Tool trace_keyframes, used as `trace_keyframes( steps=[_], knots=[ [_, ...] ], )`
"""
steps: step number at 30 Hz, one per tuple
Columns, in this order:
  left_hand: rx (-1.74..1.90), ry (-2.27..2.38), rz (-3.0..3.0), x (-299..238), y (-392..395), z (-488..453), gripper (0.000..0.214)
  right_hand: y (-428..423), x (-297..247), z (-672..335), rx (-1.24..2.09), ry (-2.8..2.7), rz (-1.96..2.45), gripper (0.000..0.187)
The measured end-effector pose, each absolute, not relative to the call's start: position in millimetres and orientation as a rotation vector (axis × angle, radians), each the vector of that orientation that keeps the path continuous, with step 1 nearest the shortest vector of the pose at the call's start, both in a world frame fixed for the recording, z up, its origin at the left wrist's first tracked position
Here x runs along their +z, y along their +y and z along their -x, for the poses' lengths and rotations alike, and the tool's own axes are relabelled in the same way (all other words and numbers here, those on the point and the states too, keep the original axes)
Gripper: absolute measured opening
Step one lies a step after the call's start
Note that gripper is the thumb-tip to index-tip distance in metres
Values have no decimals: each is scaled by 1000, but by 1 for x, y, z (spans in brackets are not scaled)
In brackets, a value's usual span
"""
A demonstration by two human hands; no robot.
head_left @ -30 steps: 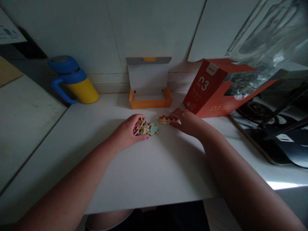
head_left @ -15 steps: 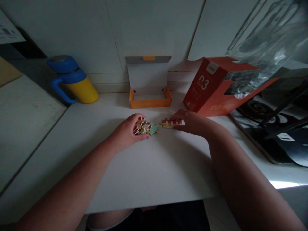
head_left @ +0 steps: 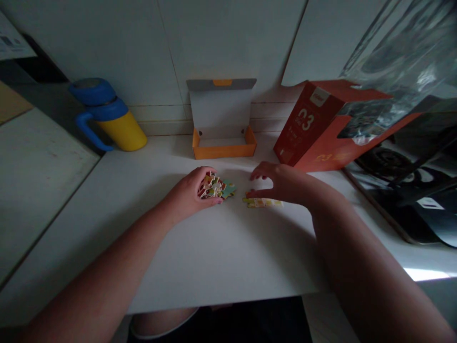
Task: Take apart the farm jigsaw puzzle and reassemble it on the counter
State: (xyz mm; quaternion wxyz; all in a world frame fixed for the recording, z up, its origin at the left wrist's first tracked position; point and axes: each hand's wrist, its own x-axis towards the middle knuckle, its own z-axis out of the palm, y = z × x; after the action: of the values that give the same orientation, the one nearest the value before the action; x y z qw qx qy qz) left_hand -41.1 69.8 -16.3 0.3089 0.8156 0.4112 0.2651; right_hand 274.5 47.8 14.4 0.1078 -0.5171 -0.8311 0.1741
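Observation:
A clump of jigsaw puzzle pieces [head_left: 218, 187] sits near the middle of the white table, its colours a mix of green, red and pale edges. My left hand [head_left: 191, 194] curls around the clump from the left, thumb and fingers on either side of it. To the right lies a row of puzzle pieces [head_left: 266, 203], yellow-green and pale, partly covered by my right hand [head_left: 276, 182]. That hand hovers over the row's far side with thumb and fingers apart, and nothing shows between them.
An open orange box [head_left: 224, 151] with its lid raised stands against the wall behind the hands. At the left back is a blue and yellow jug [head_left: 123, 128]. A red carton [head_left: 317, 128] leans at the right, beside clear plastic wrap [head_left: 400, 76] and a black appliance [head_left: 421, 205].
My right hand has let go of the row of pieces and opened. The row now lies slightly nearer to me and further right. My left hand stays around the clump.

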Motion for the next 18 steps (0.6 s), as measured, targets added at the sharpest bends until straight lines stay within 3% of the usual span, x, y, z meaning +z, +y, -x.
trace_keyframes(
  steps=[6, 11, 18],
  knots=[
    [701, 1085, -2190, -17, 70, 42, 72, 51, -10, -234, 454, -2443, 1105, 64],
    [701, 1090, -2204, -16, 69, 42, 72, 51, -12, -224, 517, -2481, 1081, 50],
    [703, 1084, -2184, -16, 69, 42, 71, 51, -7, -229, 506, -2461, 1195, 52]
  ],
)
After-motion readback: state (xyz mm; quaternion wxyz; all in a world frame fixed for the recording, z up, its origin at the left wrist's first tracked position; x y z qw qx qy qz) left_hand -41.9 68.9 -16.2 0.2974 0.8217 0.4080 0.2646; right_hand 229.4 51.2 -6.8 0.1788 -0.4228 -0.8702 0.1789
